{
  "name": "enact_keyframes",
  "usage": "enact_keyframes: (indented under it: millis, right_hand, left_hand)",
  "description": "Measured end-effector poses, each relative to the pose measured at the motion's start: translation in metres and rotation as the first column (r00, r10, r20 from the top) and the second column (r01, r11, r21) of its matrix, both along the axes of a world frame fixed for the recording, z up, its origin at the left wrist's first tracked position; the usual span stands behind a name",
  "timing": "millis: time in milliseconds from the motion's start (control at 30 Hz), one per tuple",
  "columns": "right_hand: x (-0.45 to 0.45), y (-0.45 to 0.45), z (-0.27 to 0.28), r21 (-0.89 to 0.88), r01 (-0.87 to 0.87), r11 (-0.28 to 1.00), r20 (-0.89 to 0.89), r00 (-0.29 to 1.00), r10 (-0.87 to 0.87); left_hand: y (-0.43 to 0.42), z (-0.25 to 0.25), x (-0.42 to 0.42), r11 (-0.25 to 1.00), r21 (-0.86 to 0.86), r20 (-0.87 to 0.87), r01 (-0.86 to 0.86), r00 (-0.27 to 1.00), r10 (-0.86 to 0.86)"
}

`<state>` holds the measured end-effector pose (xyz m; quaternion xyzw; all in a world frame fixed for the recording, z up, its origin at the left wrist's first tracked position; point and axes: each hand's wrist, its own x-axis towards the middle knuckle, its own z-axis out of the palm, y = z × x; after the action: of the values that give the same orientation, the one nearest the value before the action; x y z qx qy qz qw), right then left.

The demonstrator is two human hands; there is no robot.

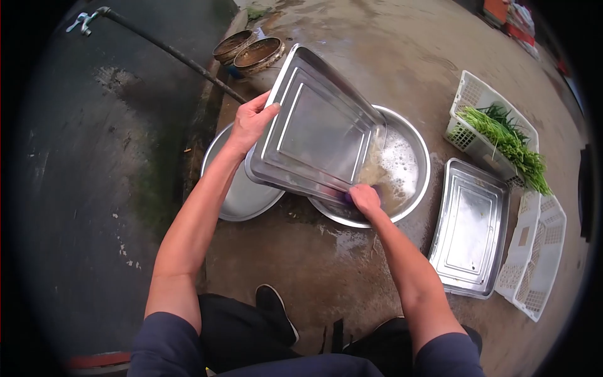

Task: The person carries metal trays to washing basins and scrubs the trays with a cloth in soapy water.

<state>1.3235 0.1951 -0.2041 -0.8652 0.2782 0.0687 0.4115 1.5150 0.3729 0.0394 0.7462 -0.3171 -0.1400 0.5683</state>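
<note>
A rectangular metal tray (323, 129) is held tilted, its lower right end over a round metal basin (419, 141) with foamy, cloudy water. My left hand (251, 125) grips the tray's upper left rim, thumb on the inside. At the tray's near lower edge is my right hand (365, 200), its fingers closed round something purple that is mostly hidden; what it is I cannot make out. Under the tray's left side stands a second round basin (245, 198), partly covered by the tray and my left forearm.
Right of the basins lie another metal tray (471, 226), a white crate (487, 94) of green vegetables and a second white crate (540, 257). Two rusty buckets (259, 55) stand beyond the basins. A tap (85, 22) on a pipe is at upper left, by a dark wall.
</note>
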Motion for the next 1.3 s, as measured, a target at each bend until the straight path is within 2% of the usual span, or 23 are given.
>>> enact_keyframes:
  millis: [100, 167, 200, 267, 300, 333, 367, 400, 467, 500, 567, 667, 767, 833, 867, 933, 1000, 1100, 1133, 1200, 1267, 1300]
  right_hand:
    - [0.019, 0.026, 0.053, 0.177, 0.0, 0.984, 0.243, 0.969, -0.044]
    - [0.042, 0.044, 0.092, 0.379, -0.102, 0.92, 0.401, 0.914, -0.064]
    - [0.053, 0.06, 0.111, 0.549, -0.134, 0.825, 0.454, 0.876, -0.16]
    - [0.07, 0.089, 0.154, 0.699, -0.247, 0.671, 0.546, 0.791, -0.277]
    - [0.074, 0.103, 0.176, 0.7, -0.284, 0.656, 0.598, 0.735, -0.319]
    - [0.071, 0.114, 0.2, 0.616, -0.272, 0.739, 0.664, 0.684, -0.302]
    - [0.069, 0.122, 0.209, 0.526, -0.228, 0.819, 0.683, 0.688, -0.247]
    - [0.068, 0.132, 0.205, 0.355, -0.119, 0.927, 0.783, 0.58, -0.225]
    - [0.058, 0.131, 0.191, 0.257, -0.136, 0.957, 0.815, 0.563, -0.139]
    - [0.052, 0.129, 0.181, 0.256, -0.129, 0.958, 0.813, 0.565, -0.141]
    - [0.04, 0.117, 0.155, 0.028, -0.061, 0.998, 0.796, 0.605, 0.015]
    - [0.024, 0.079, 0.094, 0.03, -0.025, 0.999, 0.561, 0.828, 0.004]
    - [0.003, 0.037, 0.045, -0.029, 0.012, 1.0, 0.306, 0.952, -0.003]
    - [-0.005, 0.019, 0.025, -0.089, 0.004, 0.996, 0.106, 0.994, 0.006]
    - [-0.006, 0.017, 0.018, -0.088, 0.002, 0.996, 0.107, 0.994, 0.007]
    - [-0.007, 0.014, 0.019, -0.095, 0.128, 0.987, -0.028, 0.991, -0.131]
    - [-0.001, 0.018, 0.025, -0.085, 0.14, 0.986, -0.018, 0.99, -0.142]
    - [0.017, 0.042, 0.065, 0.145, 0.124, 0.982, 0.287, 0.944, -0.161]
    - [0.023, 0.057, 0.088, 0.232, 0.089, 0.969, 0.395, 0.901, -0.177]
    - [0.038, 0.083, 0.127, 0.297, -0.048, 0.954, 0.658, 0.734, -0.168]
    - [0.046, 0.106, 0.156, 0.236, -0.111, 0.965, 0.8, 0.587, -0.128]
    - [0.044, 0.109, 0.161, 0.077, -0.117, 0.99, 0.855, 0.518, -0.005]
  left_hand:
    - [0.001, -0.001, 0.002, 1.0, 0.01, -0.019, -0.017, 1.0, 0.017]
    - [0.002, -0.006, 0.006, 1.0, -0.014, -0.029, -0.027, 0.999, 0.027]
    - [0.001, -0.007, 0.007, 0.999, -0.037, -0.044, -0.023, 0.999, 0.021]
    - [0.0, -0.007, 0.007, 0.999, -0.032, -0.027, -0.04, 0.999, 0.039]
    - [-0.001, -0.006, 0.008, 0.998, -0.018, -0.02, -0.065, 0.998, 0.064]
    - [-0.002, -0.006, 0.009, 0.996, -0.005, -0.013, -0.088, 0.996, 0.088]
    - [-0.002, -0.005, 0.011, 0.996, 0.0, -0.053, -0.09, 0.995, 0.09]
    - [-0.004, -0.004, 0.012, 0.995, -0.005, -0.057, -0.099, 0.994, 0.098]
    - [-0.004, -0.005, 0.012, 0.994, -0.035, -0.173, -0.103, 0.98, 0.095]
    - [-0.006, -0.004, 0.008, 0.991, -0.073, -0.139, -0.108, 0.985, 0.097]
    - [-0.007, -0.003, 0.006, 0.991, -0.071, -0.149, -0.115, 0.984, 0.103]
    - [-0.005, -0.005, 0.01, 0.988, -0.065, -0.164, -0.139, 0.978, 0.126]
    - [-0.007, -0.009, 0.015, 0.985, -0.048, -0.184, -0.168, 0.97, 0.156]
    - [-0.009, -0.009, 0.016, 0.982, -0.045, -0.163, -0.181, 0.971, 0.172]
    - [-0.009, -0.008, 0.016, 0.982, -0.045, -0.162, -0.183, 0.971, 0.174]
    - [-0.011, -0.005, 0.012, 0.983, -0.067, -0.223, -0.172, 0.963, 0.153]
    - [-0.012, -0.005, 0.012, 0.982, -0.078, -0.233, -0.172, 0.961, 0.149]
    - [-0.009, -0.008, 0.016, 0.98, -0.056, -0.214, -0.189, 0.961, 0.173]
    - [-0.009, -0.005, 0.014, 0.982, -0.042, -0.232, -0.187, 0.958, 0.172]
    - [-0.009, -0.006, 0.018, 0.986, -0.021, -0.192, -0.162, 0.969, 0.155]
    - [-0.009, -0.006, 0.02, 0.988, -0.023, -0.184, -0.15, 0.972, 0.144]
    - [-0.01, -0.005, 0.02, 0.987, 0.0, -0.166, -0.163, 0.973, 0.161]
